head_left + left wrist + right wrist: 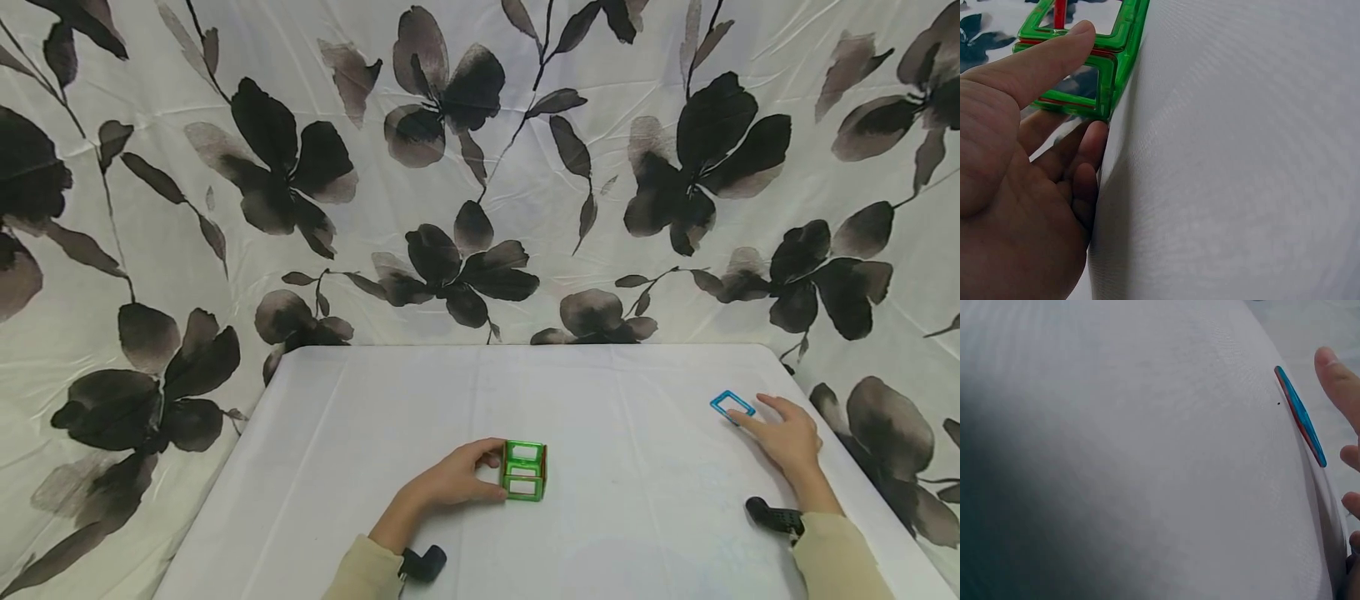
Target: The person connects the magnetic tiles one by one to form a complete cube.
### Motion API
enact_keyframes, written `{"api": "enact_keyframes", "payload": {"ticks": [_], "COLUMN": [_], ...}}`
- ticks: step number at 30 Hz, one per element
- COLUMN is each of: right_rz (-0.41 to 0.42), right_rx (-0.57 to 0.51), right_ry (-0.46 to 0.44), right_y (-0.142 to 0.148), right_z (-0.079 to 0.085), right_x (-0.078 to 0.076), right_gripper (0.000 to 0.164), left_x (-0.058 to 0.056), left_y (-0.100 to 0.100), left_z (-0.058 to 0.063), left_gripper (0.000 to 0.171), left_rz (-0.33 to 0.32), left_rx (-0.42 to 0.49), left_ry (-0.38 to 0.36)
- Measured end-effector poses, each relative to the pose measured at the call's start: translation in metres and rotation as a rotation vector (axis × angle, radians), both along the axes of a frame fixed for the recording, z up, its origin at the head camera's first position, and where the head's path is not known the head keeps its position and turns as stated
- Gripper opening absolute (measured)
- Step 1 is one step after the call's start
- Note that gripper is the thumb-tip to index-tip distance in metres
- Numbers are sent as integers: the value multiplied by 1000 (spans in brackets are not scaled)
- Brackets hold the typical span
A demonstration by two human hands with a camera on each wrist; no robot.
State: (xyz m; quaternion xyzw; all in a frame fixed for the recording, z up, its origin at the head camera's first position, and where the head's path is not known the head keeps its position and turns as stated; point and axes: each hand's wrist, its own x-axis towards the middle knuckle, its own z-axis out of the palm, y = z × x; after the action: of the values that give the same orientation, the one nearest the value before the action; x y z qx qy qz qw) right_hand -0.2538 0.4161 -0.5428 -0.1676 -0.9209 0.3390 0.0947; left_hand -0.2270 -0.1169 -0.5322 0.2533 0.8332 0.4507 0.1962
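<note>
Near the middle of the table stands a small box of green magnetic tiles (pixel 523 462) with open windows and some red edges. My left hand (pixel 453 478) holds it from its left side, the thumb on the near part and the fingers behind. In the left wrist view the thumb lies against the green tile frames (pixel 1107 84), whose lower edge meets the table. Toward the right, a flat blue magnetic tile (pixel 742 401) lies on the table. My right hand (pixel 785 440) hovers beside it, thumb and fingers apart. In the right wrist view a gap separates the fingers (pixel 1338 381) from the blue tile's edge (pixel 1300 417).
A white cloth covers the table (pixel 615 533). Behind it hangs a floral curtain (pixel 570 192). Black wrist cameras are strapped to both forearms, the left one (pixel 424 565) and the right one (pixel 772 517) close above the table.
</note>
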Motion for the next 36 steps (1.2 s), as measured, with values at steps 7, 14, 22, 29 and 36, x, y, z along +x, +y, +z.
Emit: {"api": "enact_keyframes", "payload": {"ticks": [7, 14, 22, 29, 36], "right_rz": [17, -3, -4, 13, 113], "right_rx": [89, 78, -211, -457, -625], "right_ry": [-27, -15, 92, 120, 162], "right_y": [-1, -3, 1, 4, -4], "right_z": [-3, -7, -1, 12, 16], "right_x": [1, 0, 0, 12, 20], "right_gripper": [87, 80, 76, 52, 47], "left_x": [1, 4, 3, 2, 1], "left_y": [1, 1, 1, 0, 3], "left_z": [0, 3, 2, -1, 0], "left_gripper": [73, 73, 74, 74, 74], "left_rz": [7, 19, 36, 34, 28], "left_rx": [-11, -16, -18, -14, -27], "left_ry": [4, 0, 7, 21, 24]}}
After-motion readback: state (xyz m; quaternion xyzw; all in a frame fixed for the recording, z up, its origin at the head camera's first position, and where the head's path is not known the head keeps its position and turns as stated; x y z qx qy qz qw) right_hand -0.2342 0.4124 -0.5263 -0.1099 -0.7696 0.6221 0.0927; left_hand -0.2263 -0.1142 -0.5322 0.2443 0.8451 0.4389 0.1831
